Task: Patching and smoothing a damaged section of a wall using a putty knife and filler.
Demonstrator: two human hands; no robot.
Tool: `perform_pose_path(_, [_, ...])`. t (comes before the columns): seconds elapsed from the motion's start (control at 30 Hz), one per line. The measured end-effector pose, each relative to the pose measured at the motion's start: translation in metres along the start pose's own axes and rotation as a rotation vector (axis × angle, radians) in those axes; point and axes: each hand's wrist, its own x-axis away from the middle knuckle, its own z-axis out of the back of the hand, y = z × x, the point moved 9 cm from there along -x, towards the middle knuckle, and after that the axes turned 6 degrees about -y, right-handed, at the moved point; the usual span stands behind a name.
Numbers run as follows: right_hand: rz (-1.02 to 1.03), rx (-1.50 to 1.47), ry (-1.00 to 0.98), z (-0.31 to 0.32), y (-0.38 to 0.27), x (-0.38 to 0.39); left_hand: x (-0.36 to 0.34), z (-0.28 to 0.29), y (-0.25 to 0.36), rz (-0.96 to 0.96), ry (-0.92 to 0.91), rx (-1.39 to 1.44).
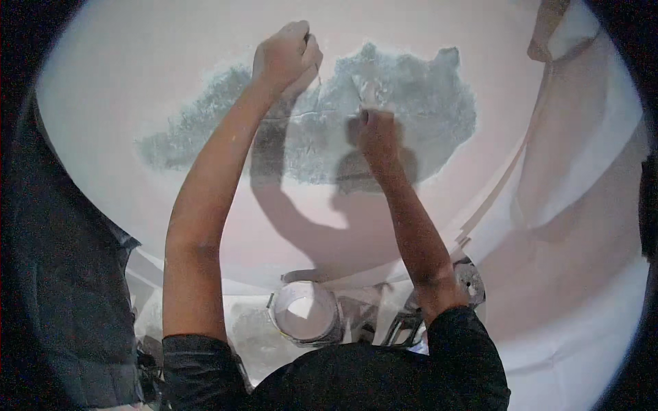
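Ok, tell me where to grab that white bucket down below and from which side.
Take the bucket by its rim, coming straight down from above: its round mouth stands open and upright, facing up. No handle shows clearly. Metal frame parts crowd its right side, so the left looks freer. Both the left hand and right hand are up at the wall.

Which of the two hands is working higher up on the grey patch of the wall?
The left hand: it is closed in a fist at the upper edge of the grey patch, while the right hand presses a pale tool lower down, near the patch's middle.
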Motion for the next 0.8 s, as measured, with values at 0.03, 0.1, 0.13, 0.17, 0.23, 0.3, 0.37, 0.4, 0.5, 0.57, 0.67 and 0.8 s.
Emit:
perform_pose_path(0.03, [-0.010, 0.009, 0.009, -0.006, -0.002, 0.006, -0.001, -0.002, -0.006, -0.010, 0.004, 0.012])
perform_pose_path(0.1, [0.147, -0.023, 0.302, 0.005, -0.026, 0.031, 0.002, -0.014, -0.006, -0.145, -0.047, -0.113])
perform_pose_path(0.13, [0.149, -0.018, 0.316, 0.015, -0.040, 0.034, 0.005, -0.013, -0.012, -0.156, -0.036, -0.114])
perform_pose_path(0.17, [-0.026, -0.133, 0.197, 0.016, -0.035, 0.032, 0.014, -0.015, -0.011, -0.235, -0.051, -0.184])
perform_pose_path(0.23, [-0.221, -0.215, 0.098, 0.011, -0.015, 0.024, 0.017, -0.018, 0.000, -0.329, -0.044, -0.219])
perform_pose_path(0.3, [0.011, -0.114, 0.044, 0.000, -0.023, 0.002, 0.015, -0.014, -0.007, -0.218, -0.023, -0.170])
perform_pose_path(0.37, [-0.056, -0.077, 0.018, -0.004, -0.019, -0.005, 0.012, -0.014, -0.005, -0.236, -0.040, -0.179])
perform_pose_path(0.4, [-0.105, -0.060, -0.010, -0.006, -0.023, -0.009, 0.014, -0.014, -0.006, -0.250, -0.060, -0.216])
perform_pose_path(0.5, [-0.126, -0.284, 0.108, 0.003, -0.034, 0.007, 0.016, -0.012, -0.009, -0.224, -0.009, -0.191])
perform_pose_path(0.57, [-0.134, -0.349, 0.110, 0.017, -0.041, -0.003, 0.017, -0.018, -0.012, -0.221, -0.017, -0.198])
perform_pose_path(0.67, [-0.161, -0.337, 0.103, 0.005, -0.033, -0.003, 0.016, -0.013, -0.013, -0.239, -0.019, -0.208])
perform_pose_path(0.8, [-0.128, -0.234, 0.157, 0.019, -0.039, -0.009, 0.020, -0.022, -0.013, -0.252, -0.018, -0.225])
